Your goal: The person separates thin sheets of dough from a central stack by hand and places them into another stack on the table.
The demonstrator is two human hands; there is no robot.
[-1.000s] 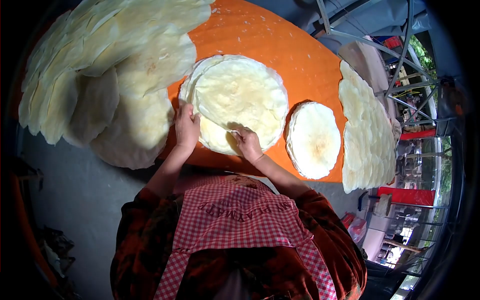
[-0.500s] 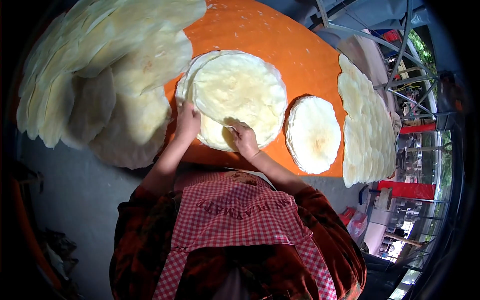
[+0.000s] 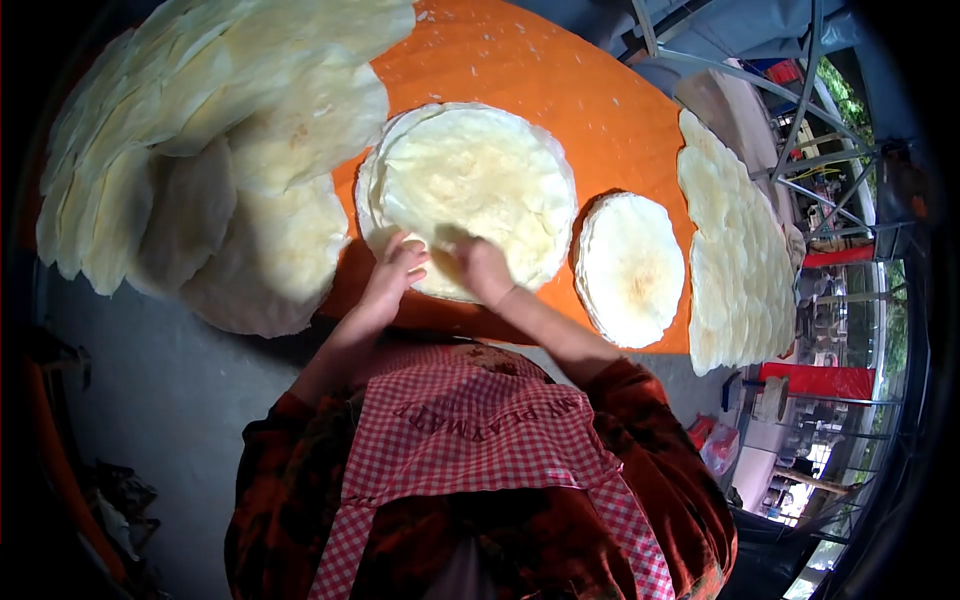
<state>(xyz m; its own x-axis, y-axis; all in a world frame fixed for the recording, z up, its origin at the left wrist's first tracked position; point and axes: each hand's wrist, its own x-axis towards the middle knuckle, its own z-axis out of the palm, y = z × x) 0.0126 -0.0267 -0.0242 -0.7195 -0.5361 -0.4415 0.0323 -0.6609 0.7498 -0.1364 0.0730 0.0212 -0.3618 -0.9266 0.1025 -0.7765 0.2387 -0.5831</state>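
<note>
Head view: a stack of thin, round, pale cream sheets lies flat near the middle of the orange worktop, close to the edge on the person's side. Its upper sheets sit a little off the ones beneath, so a lower rim shows on the left. The left hand is at the near left part of this stack, palm partly turned inward, fingers bent and slightly parted; whether they pinch a sheet cannot be told. The right hand is over the near part of the stack, just beside the left hand but apart from it, its fingers curled and blurred, so its hold cannot be told either.

To the right stands a smaller-looking pale stack with a browned spot, and beyond it a row of overlapping cream sheets. On the left, a broad spread of overlapping cream sheets reaches past the worktop's near edge, above the grey floor. The person wears a red-and-white checked apron and dark red sleeves.
</note>
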